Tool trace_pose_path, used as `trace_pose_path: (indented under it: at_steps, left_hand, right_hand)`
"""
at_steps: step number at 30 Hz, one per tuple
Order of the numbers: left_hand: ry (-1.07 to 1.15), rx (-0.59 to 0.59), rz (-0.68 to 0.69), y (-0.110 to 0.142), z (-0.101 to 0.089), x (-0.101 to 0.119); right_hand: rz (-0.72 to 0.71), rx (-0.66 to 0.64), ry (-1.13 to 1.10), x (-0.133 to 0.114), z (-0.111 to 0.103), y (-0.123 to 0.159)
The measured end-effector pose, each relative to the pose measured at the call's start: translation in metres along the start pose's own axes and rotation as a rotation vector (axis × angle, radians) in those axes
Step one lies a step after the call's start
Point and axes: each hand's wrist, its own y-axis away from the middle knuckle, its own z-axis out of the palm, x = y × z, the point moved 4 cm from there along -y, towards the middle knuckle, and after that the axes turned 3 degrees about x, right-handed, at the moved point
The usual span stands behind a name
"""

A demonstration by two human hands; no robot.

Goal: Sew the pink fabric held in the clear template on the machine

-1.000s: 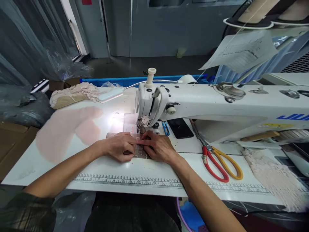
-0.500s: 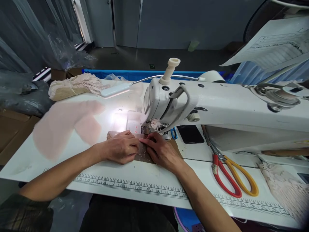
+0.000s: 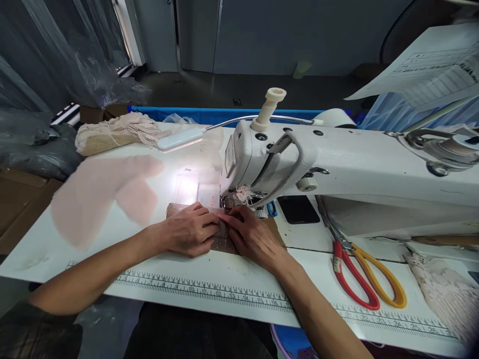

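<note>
My left hand (image 3: 189,229) is closed at the front of the sewing machine (image 3: 284,162), its fingers pinching a small piece of sheer pale pink fabric (image 3: 221,229). My right hand (image 3: 252,234) is closed on the same fabric from the other side, with the fingertips of both hands almost touching. The fabric lies just in front of the presser foot (image 3: 227,202), over a brown patch on the table. A lit lamp (image 3: 180,139) on a bendable neck shines on the spot. The fabric's edges are partly hidden under my fingers.
Sheer pink cut pieces (image 3: 105,194) lie flat on the left. Behind them is a bundle of lace (image 3: 123,130). Scissors with red and yellow handles (image 3: 359,269), a black flat object (image 3: 298,209) and more lace (image 3: 441,286) lie right. A printed ruler (image 3: 209,294) runs along the front edge.
The view has shifted slightly, so the machine and scissors sit a little further right. Both hands keep nearly the same place and hold on the fabric.
</note>
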Motion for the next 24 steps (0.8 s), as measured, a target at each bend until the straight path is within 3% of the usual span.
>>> trace_pose_path:
  at_steps: [10,15,24]
  left_hand:
    - [-0.073,0.013,-0.058,-0.002,-0.001,0.001]
    - [-0.105,0.031,-0.084,-0.001,0.001,-0.001]
    - [-0.110,0.074,-0.128,-0.001,0.005,-0.012]
  right_hand:
    - [0.033,-0.012,0.052,0.002,0.002,0.001]
    - [0.031,0.042,0.084,0.003,0.003,0.002]
    - [0.050,0.077,-0.053,0.004,-0.003,0.001]
